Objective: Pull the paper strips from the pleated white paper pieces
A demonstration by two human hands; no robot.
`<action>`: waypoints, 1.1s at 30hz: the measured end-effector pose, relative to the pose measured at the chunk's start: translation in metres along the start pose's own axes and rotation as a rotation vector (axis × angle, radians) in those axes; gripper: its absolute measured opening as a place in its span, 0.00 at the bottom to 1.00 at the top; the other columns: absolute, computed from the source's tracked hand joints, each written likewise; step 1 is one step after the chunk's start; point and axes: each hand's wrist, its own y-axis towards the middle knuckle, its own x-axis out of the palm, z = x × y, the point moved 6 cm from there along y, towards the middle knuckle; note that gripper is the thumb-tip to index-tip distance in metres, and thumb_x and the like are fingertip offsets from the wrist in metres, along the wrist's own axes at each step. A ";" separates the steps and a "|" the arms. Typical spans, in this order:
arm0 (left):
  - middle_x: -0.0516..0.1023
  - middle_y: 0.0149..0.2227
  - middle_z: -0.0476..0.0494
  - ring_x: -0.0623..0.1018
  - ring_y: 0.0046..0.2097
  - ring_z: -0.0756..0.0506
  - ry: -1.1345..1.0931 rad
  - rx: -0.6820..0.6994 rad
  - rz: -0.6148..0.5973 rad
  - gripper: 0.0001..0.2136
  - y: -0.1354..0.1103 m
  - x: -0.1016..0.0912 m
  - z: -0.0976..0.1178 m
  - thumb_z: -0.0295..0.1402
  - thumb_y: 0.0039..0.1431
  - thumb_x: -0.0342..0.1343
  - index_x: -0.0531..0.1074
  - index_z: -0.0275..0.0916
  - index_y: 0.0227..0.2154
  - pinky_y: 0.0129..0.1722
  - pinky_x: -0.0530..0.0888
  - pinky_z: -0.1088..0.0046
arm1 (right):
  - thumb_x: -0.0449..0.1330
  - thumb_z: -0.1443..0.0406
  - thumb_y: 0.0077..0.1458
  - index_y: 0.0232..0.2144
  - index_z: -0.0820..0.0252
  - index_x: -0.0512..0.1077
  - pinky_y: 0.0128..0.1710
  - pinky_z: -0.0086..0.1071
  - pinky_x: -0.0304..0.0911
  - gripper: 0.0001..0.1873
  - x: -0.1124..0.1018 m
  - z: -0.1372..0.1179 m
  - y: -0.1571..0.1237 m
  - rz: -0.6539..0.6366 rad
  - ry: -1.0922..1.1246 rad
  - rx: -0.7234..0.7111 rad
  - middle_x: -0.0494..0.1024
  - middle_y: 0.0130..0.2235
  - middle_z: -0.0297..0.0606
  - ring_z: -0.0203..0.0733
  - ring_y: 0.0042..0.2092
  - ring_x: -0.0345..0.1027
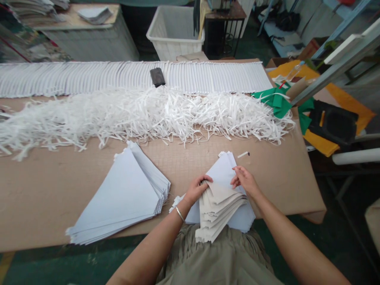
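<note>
My left hand point(198, 188), with a bangle at the wrist, grips the upper left corner of a stack of beige cloth-like pieces point(221, 206). Their lower edges fan out in steps towards my lap. Beneath them lies a stack of pale bluish-white pieces point(222, 168), partly covered. Half curled and with fingers apart, my right hand point(244, 180) is at the right edge of the white stack, just above the beige pieces; I see nothing held in it. Further left lies a larger fanned stack of white pieces point(121, 194).
Behind the stacks, a long heap of white strips point(160, 114) crosses the brown table point(276, 174). Beyond it runs a row of folded white pieces point(89, 77), with a dark wallet-like object point(157, 77) on top. Green cloth point(276, 102) and a metal post point(332, 65) stand right; a white bin point(175, 45) is behind.
</note>
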 end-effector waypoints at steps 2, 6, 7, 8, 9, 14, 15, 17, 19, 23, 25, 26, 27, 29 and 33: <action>0.81 0.40 0.42 0.76 0.49 0.39 0.016 0.006 -0.004 0.09 -0.002 0.001 0.005 0.35 0.55 0.54 0.78 0.39 0.31 0.58 0.68 0.59 | 0.53 0.53 0.62 0.57 0.57 0.65 0.38 0.36 0.67 0.25 0.000 0.000 0.014 0.058 -0.366 0.002 0.80 0.36 0.41 0.44 0.34 0.74; 0.79 0.44 0.39 0.75 0.53 0.39 0.107 0.018 0.076 0.14 0.001 -0.001 0.006 0.41 0.60 0.53 0.76 0.38 0.25 0.61 0.65 0.58 | 0.61 0.63 0.56 0.52 0.55 0.72 0.49 0.38 0.63 0.20 0.005 -0.001 0.024 0.077 -0.794 -0.044 0.77 0.48 0.45 0.48 0.48 0.71; 0.77 0.50 0.38 0.73 0.57 0.38 0.135 0.022 0.095 0.13 0.002 -0.001 0.005 0.41 0.58 0.56 0.76 0.38 0.26 0.62 0.63 0.58 | 0.62 0.64 0.55 0.48 0.55 0.74 0.50 0.38 0.62 0.17 0.006 -0.002 0.021 0.077 -0.779 -0.074 0.76 0.48 0.45 0.48 0.49 0.70; 0.73 0.57 0.37 0.69 0.61 0.37 0.152 0.029 0.108 0.10 0.004 -0.002 0.003 0.40 0.56 0.59 0.77 0.38 0.29 0.64 0.61 0.58 | 0.62 0.64 0.54 0.45 0.56 0.75 0.52 0.38 0.62 0.15 0.006 -0.005 0.016 0.078 -0.726 -0.121 0.75 0.47 0.44 0.48 0.50 0.69; 0.68 0.62 0.36 0.65 0.65 0.36 0.156 0.038 0.111 0.10 0.005 -0.002 0.002 0.39 0.54 0.62 0.77 0.39 0.34 0.65 0.58 0.58 | 0.63 0.63 0.53 0.44 0.56 0.76 0.52 0.38 0.62 0.14 0.005 -0.008 0.010 0.081 -0.632 -0.169 0.75 0.46 0.43 0.47 0.49 0.69; 0.76 0.53 0.39 0.72 0.58 0.39 0.039 -0.011 0.050 0.26 0.005 -0.001 -0.008 0.34 0.53 0.61 0.69 0.41 0.56 0.62 0.64 0.56 | 0.52 0.47 0.60 0.56 0.56 0.65 0.34 0.34 0.66 0.28 0.000 -0.003 -0.005 -0.015 0.001 -0.081 0.75 0.30 0.33 0.40 0.30 0.68; 0.78 0.49 0.41 0.74 0.54 0.39 0.045 -0.028 0.038 0.21 0.004 -0.001 -0.009 0.34 0.53 0.60 0.72 0.40 0.52 0.60 0.66 0.57 | 0.48 0.47 0.62 0.57 0.57 0.63 0.33 0.34 0.66 0.29 0.000 0.000 -0.002 -0.013 0.009 -0.033 0.75 0.29 0.33 0.40 0.28 0.68; 0.80 0.43 0.42 0.76 0.50 0.40 0.095 -0.035 0.030 0.11 0.002 0.000 -0.007 0.33 0.54 0.57 0.77 0.39 0.40 0.58 0.68 0.59 | 0.49 0.50 0.63 0.59 0.56 0.63 0.36 0.35 0.67 0.27 -0.001 0.003 0.009 0.019 -0.187 -0.008 0.78 0.32 0.36 0.42 0.31 0.71; 0.80 0.41 0.43 0.76 0.50 0.40 0.136 -0.004 0.025 0.07 0.000 0.000 -0.003 0.33 0.54 0.57 0.78 0.39 0.33 0.59 0.67 0.59 | 0.57 0.58 0.59 0.58 0.55 0.66 0.44 0.37 0.66 0.25 0.001 0.004 0.020 0.042 -0.520 -0.032 0.79 0.40 0.41 0.44 0.40 0.73; 0.76 0.54 0.39 0.68 0.62 0.38 0.145 0.053 0.028 0.06 -0.002 0.000 0.004 0.33 0.54 0.56 0.78 0.39 0.31 0.66 0.59 0.56 | 0.62 0.65 0.54 0.49 0.55 0.73 0.53 0.39 0.61 0.19 0.008 0.004 0.025 0.033 -0.794 -0.122 0.75 0.48 0.46 0.49 0.50 0.69; 0.67 0.64 0.39 0.59 0.69 0.36 0.161 0.043 0.052 0.06 -0.001 -0.002 0.004 0.33 0.54 0.56 0.78 0.39 0.31 0.68 0.53 0.54 | 0.62 0.63 0.53 0.44 0.57 0.74 0.53 0.39 0.61 0.15 0.008 0.001 0.015 0.042 -0.640 -0.197 0.75 0.46 0.44 0.48 0.49 0.69; 0.64 0.66 0.39 0.56 0.70 0.36 0.168 0.036 0.058 0.06 -0.001 -0.002 0.004 0.33 0.54 0.57 0.78 0.39 0.31 0.69 0.51 0.54 | 0.63 0.61 0.54 0.45 0.57 0.74 0.51 0.38 0.63 0.15 0.007 -0.001 0.008 0.040 -0.505 -0.219 0.75 0.43 0.42 0.46 0.47 0.69; 0.65 0.66 0.39 0.55 0.70 0.36 0.166 0.031 0.058 0.06 0.000 -0.001 0.003 0.34 0.55 0.57 0.77 0.39 0.31 0.69 0.50 0.54 | 0.62 0.58 0.55 0.47 0.57 0.72 0.46 0.36 0.65 0.18 0.005 -0.002 0.002 0.022 -0.352 -0.224 0.76 0.39 0.39 0.44 0.43 0.70; 0.73 0.59 0.39 0.61 0.67 0.37 0.124 0.020 0.052 0.06 0.000 0.000 0.003 0.35 0.55 0.57 0.76 0.39 0.32 0.68 0.53 0.55 | 0.56 0.51 0.59 0.55 0.57 0.66 0.37 0.33 0.67 0.26 0.003 -0.001 -0.006 -0.028 -0.073 -0.167 0.75 0.31 0.33 0.40 0.34 0.71; 0.80 0.43 0.44 0.75 0.50 0.42 -0.026 -0.022 0.083 0.09 -0.003 0.002 0.001 0.37 0.53 0.60 0.70 0.40 0.35 0.56 0.68 0.62 | 0.46 0.51 0.65 0.62 0.56 0.59 0.33 0.33 0.67 0.28 -0.003 0.005 0.005 0.007 -0.144 -0.021 0.77 0.28 0.33 0.40 0.28 0.71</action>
